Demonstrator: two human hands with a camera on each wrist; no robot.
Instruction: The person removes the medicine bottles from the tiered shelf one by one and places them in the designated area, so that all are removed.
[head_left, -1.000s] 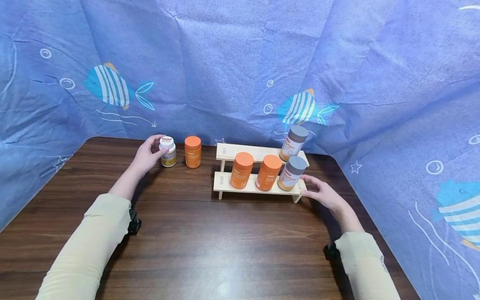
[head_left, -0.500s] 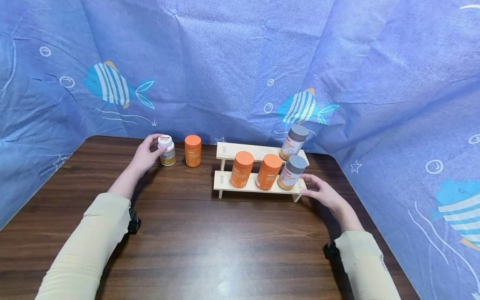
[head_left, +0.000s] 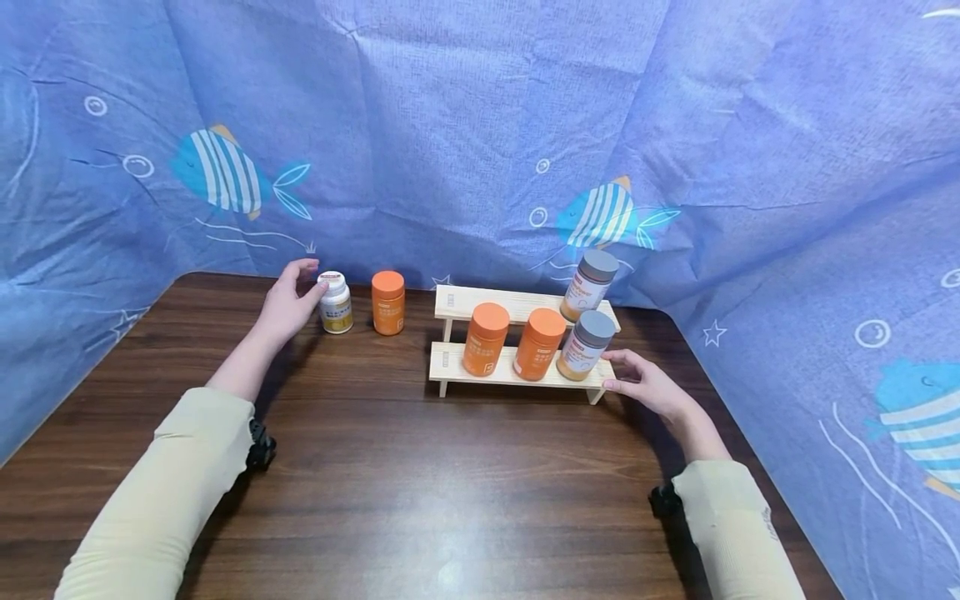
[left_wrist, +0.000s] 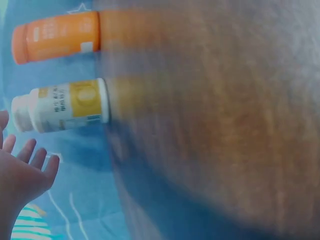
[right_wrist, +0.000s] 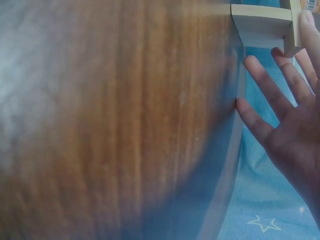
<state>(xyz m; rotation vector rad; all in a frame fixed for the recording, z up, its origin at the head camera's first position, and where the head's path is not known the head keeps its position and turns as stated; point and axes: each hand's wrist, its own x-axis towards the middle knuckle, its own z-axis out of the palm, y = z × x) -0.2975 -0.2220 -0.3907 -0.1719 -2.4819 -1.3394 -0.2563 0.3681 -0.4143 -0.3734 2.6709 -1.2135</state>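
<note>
My left hand (head_left: 285, 304), fingers spread, is beside a small white bottle (head_left: 337, 307) with a gold-and-white label. The thumb tip is close to its white cap; whether they touch I cannot tell. In the left wrist view the hand (left_wrist: 25, 167) is near the cap end of the bottle (left_wrist: 70, 106). My right hand (head_left: 648, 387) holds the right end of a two-tier wooden rack (head_left: 495, 305), thumb at the lower shelf's front edge. The right wrist view has this hand (right_wrist: 295, 115) with its other fingers spread by the rack end (right_wrist: 262, 25).
An orange jar (head_left: 388, 305) stands right of the white bottle. On the lower shelf are an orange jar (head_left: 485, 342), another orange jar (head_left: 538, 346) and a grey-lidded jar (head_left: 585, 348). A second grey-lidded jar (head_left: 588, 287) tops the upper shelf. Blue cloth (head_left: 450, 142) hangs behind.
My left hand's fingers have come off the white bottle's cap and the hand has drawn slightly left. The bottle stays upright on the table. My right hand keeps its place on the rack.
</note>
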